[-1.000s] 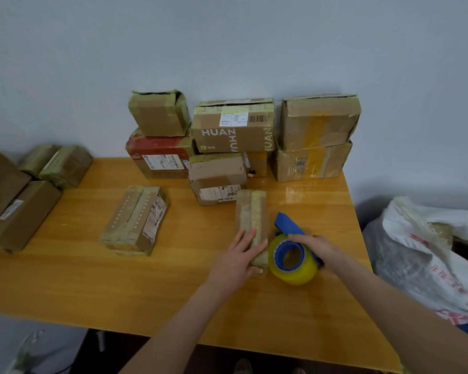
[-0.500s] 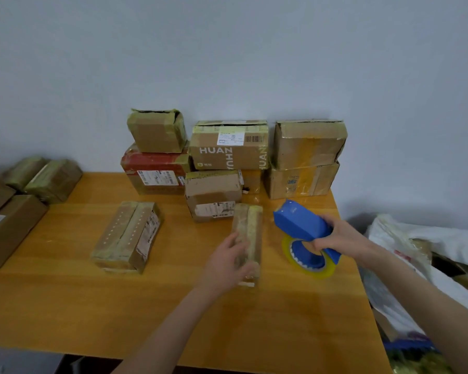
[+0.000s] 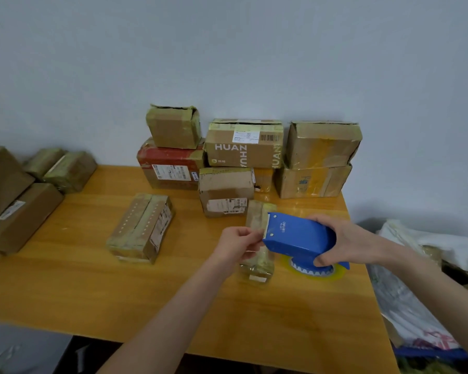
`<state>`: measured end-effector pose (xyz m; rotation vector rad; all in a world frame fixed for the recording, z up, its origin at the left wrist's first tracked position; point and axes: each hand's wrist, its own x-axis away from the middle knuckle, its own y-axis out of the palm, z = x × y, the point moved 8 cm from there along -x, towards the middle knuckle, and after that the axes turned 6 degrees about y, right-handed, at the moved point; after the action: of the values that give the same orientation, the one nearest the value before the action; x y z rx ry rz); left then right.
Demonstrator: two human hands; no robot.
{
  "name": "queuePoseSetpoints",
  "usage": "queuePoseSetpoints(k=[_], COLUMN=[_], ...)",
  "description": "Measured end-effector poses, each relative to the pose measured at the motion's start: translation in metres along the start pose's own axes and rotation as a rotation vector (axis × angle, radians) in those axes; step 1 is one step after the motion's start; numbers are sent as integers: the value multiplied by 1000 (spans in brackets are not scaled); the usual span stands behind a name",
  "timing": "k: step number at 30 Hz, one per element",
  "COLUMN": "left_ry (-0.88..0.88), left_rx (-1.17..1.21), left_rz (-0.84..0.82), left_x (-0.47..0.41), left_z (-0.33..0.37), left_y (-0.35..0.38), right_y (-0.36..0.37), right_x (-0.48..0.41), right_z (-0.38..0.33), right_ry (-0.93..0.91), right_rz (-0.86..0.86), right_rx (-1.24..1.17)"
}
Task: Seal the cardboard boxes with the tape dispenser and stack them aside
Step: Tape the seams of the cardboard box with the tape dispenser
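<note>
Pale wall rises behind a wooden bench [image 3: 65, 287], with cardboard boxes [image 3: 243, 149] stacked along its far edge. Near the right edge lies a narrow box [image 3: 257, 214]. Over it the right hand [image 3: 346, 241] grips a blue tape dispenser [image 3: 297, 236], fingers curled round its body, while the left hand [image 3: 238, 244] pinches the tape [image 3: 287, 265] at the dispenser's toothed front. A flat box [image 3: 141, 228] lies mid-bench.

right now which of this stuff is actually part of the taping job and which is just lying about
In use:
tape dispenser in the right hand
left hand pinching at its cutter, apparently the tape end
narrow box beneath them

Lying about:
perforated box
stacked boxes by the wall
left-edge boxes
white bag
</note>
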<state>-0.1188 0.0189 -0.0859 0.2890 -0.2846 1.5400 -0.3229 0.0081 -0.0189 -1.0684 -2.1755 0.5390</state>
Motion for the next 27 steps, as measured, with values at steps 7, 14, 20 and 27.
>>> queuePoseSetpoints(k=[7, 14, 20, 27], left_ry=[81, 52, 5, -10], left_rx=[-155, -204, -251, -343], left_rz=[112, 275, 299, 316], left_x=[15, 29, 24, 7], left_z=[-7, -29, -57, -67], left_y=[-21, -89, -78, -74], right_y=[14, 16, 36, 55], right_x=[3, 21, 16, 3], right_z=[-4, 50, 81, 97], right_ry=[-41, 89, 159, 216], right_rz=[71, 21, 7, 33], right_rx=[186, 193, 231, 302])
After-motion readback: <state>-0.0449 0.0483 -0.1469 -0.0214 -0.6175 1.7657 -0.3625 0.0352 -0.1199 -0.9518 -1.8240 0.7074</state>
